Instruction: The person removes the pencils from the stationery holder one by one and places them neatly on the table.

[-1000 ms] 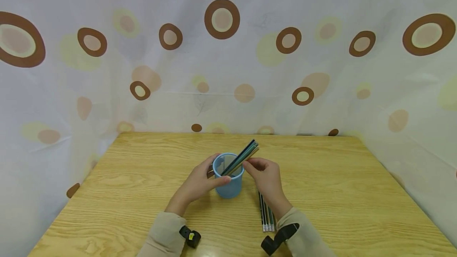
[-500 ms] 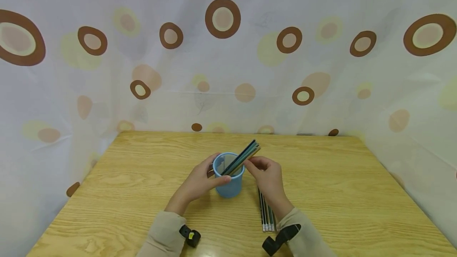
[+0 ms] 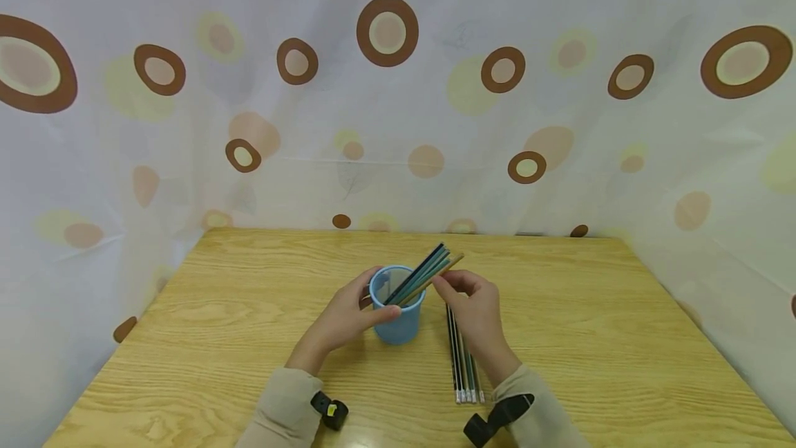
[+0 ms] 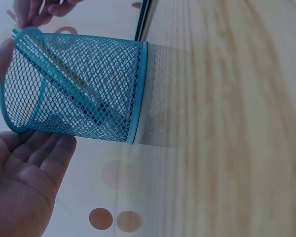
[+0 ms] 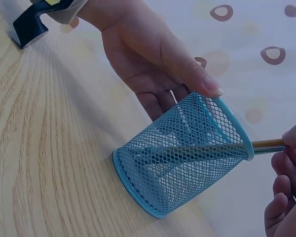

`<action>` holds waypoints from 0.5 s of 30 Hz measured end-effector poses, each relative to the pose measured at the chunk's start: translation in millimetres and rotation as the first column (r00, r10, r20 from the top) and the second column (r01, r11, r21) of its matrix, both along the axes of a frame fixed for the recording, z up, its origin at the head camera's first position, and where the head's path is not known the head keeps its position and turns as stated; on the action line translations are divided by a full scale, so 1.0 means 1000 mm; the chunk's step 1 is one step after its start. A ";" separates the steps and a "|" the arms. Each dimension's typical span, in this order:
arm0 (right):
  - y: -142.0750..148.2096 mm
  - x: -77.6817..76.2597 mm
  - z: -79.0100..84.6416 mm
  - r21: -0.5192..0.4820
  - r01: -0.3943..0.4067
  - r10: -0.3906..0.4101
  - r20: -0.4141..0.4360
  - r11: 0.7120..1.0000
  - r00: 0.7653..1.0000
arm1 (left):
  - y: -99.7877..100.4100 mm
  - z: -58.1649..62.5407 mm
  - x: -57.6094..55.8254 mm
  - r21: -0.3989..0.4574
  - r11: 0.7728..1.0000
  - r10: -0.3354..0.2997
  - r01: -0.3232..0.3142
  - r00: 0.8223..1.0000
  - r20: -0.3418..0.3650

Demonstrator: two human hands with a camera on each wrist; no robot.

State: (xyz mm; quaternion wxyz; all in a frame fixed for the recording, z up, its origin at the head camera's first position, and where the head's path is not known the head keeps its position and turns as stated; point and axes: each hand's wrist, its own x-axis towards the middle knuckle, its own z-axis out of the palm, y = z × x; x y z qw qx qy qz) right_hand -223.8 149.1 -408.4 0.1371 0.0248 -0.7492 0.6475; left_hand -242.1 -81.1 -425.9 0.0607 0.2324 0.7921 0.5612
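Observation:
A blue mesh pencil cup (image 3: 398, 329) stands upright on the table with several pencils (image 3: 424, 274) leaning to the right inside it. My left hand (image 3: 340, 323) holds the cup from the left, its thumb at the near rim and its fingers around the far side. Just beyond the cup's right rim, my right hand (image 3: 475, 306) pinches a gold pencil (image 3: 457, 259), whose lower end is inside the cup. Through the mesh in the right wrist view, the pencil shafts (image 5: 197, 152) show slanting toward the bottom.
More pencils (image 3: 461, 365) lie side by side on the wooden table (image 3: 591, 337), right of the cup and partly under my right forearm. Their eraser ends face me. A patterned curtain (image 3: 398, 109) hangs behind the table.
My right hand has shifted slightly right, and the gold pencil now sticks out apart from the other pencils in the cup. My left hand and the cup have stayed nearly still.

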 end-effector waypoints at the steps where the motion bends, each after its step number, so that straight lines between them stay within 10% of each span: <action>1: 0.001 0.001 0.001 0.000 0.000 0.000 -0.002 1.000 1.000 | 0.000 0.000 0.000 0.003 1.000 -0.001 0.001 1.000 -0.001; 15: 0.009 0.007 0.009 -0.066 0.027 -0.029 -0.031 0.997 0.999 | -0.001 -0.001 0.000 0.008 1.000 -0.002 0.001 1.000 0.013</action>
